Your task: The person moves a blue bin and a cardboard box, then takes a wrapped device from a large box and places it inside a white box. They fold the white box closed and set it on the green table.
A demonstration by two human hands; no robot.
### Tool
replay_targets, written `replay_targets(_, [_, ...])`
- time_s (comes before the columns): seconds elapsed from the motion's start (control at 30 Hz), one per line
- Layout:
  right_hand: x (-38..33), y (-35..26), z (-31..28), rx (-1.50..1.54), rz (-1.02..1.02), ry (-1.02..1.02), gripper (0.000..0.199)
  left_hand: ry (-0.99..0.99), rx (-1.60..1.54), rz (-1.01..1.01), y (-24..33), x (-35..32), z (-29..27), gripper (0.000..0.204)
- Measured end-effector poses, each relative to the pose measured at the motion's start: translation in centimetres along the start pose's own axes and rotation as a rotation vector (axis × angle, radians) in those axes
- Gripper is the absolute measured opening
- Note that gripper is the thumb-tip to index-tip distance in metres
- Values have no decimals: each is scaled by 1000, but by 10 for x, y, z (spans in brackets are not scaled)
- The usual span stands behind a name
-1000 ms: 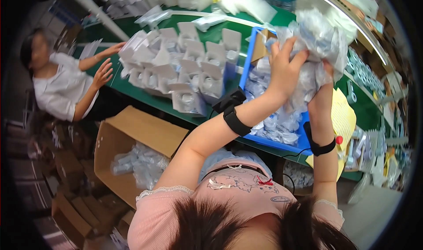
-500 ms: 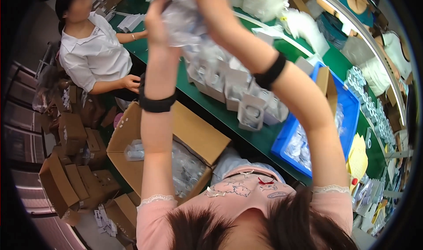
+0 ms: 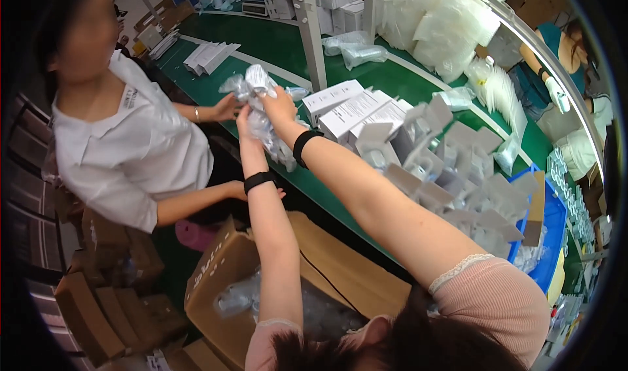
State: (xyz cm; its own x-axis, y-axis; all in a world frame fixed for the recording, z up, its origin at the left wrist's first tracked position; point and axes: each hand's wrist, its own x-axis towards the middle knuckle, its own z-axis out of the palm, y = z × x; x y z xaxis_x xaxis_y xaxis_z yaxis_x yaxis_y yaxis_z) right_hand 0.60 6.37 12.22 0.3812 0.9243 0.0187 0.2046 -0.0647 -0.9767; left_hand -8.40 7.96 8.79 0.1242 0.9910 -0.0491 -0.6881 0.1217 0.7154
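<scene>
My right hand (image 3: pixel 280 108) is closed on a bunch of clear plastic-wrapped pieces (image 3: pixel 261 126) over the green table's near edge. My left hand (image 3: pixel 245 124) grips the same bunch from its left side; most of its fingers are hidden. A white printed packet (image 3: pixel 258 78) sticks up at the top of the bunch. The hand of a co-worker (image 3: pixel 226 107) in a white shirt reaches in at the left, by the bunch; I cannot tell whether it touches it. Just right of my right hand, closed white boxes (image 3: pixel 340 103) lie on the table.
Several open white boxes (image 3: pixel 451 175) with wrapped contents crowd the table to the right, beside a blue tray (image 3: pixel 556 217). Below stands an open cardboard carton (image 3: pixel 222 260) with bagged pieces. A metal post (image 3: pixel 309 37) rises behind the bunch. Clear bags (image 3: pixel 363 56) lie farther back.
Both hands have moved left and down toward the co-worker, bringing the wrapped pieces along. The co-worker appears closer, one hand now beside the bunch. My view has shifted, showing more of the far table.
</scene>
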Motion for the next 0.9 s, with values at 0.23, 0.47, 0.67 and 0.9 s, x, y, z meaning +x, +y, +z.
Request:
replay_targets(0.23, [43, 50, 49, -237, 154, -123, 59, 202, -383, -86, -91, 70, -113, 40])
replay_targets(0.47, [64, 79, 52, -618, 48, -123, 73, 704, -166, 123, -114, 88, -70, 44])
replay_targets(0.67, [31, 51, 58, -613, 108, -184, 70, 535, 68, 156, -90, 58, -87, 40])
replay_targets(0.9, [16, -21, 39, -330, 162, 52, 56, 509, 200, 204, -86, 18, -4, 36])
